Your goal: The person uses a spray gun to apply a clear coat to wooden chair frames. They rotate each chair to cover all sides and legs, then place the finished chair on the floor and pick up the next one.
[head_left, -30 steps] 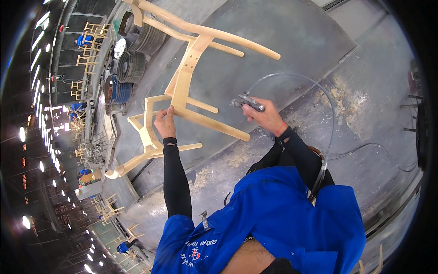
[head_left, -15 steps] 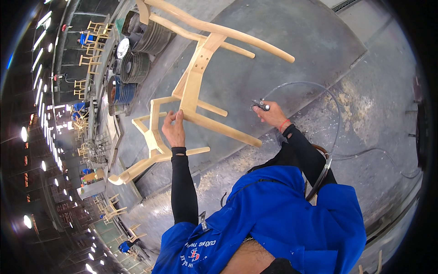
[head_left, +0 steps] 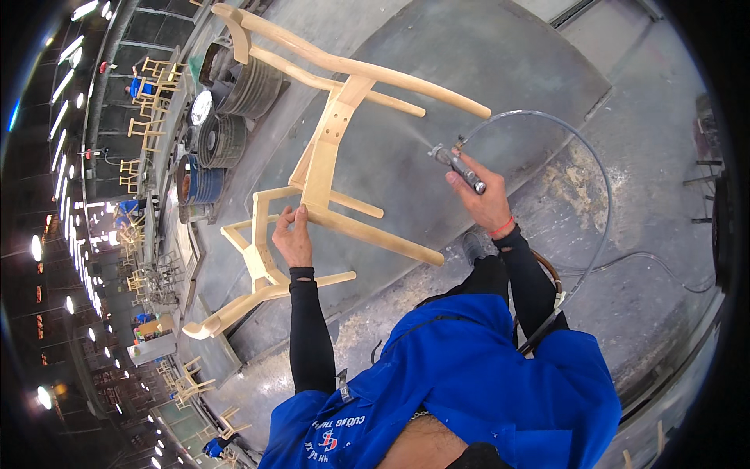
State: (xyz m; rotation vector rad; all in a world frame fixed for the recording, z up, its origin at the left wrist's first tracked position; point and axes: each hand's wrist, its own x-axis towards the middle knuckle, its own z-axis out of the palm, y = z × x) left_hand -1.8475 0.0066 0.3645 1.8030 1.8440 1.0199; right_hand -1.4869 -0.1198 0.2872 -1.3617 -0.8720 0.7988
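A pale, unpainted wooden chair frame [head_left: 324,160] stands in front of me, with no seat panel on it. My left hand [head_left: 294,241] pinches the corner where a leg meets the seat rail. In my right hand [head_left: 486,202] is a metal spray gun [head_left: 458,167], its nozzle aimed toward the chair's upper legs. A thin white mist [head_left: 416,134] leaves the nozzle. The gun's clear hose [head_left: 603,187] loops out to the right and back by my right arm. More pale chair framing [head_left: 256,256] shows left of my left hand; whether it joins the same chair I cannot tell.
Under the chair lies a grey sheet [head_left: 500,55] on the floor. Dusty pale residue [head_left: 582,184] marks the floor at right. Dark metal drums [head_left: 254,86] and a blue drum [head_left: 205,181] stand at upper left. Farther off are several wooden chairs [head_left: 148,125] and people in blue.
My right hand has turned the spray gun, now pointing it up and left, and mist comes out. The hose loop has swung outward. My left hand keeps its hold on the chair frame.
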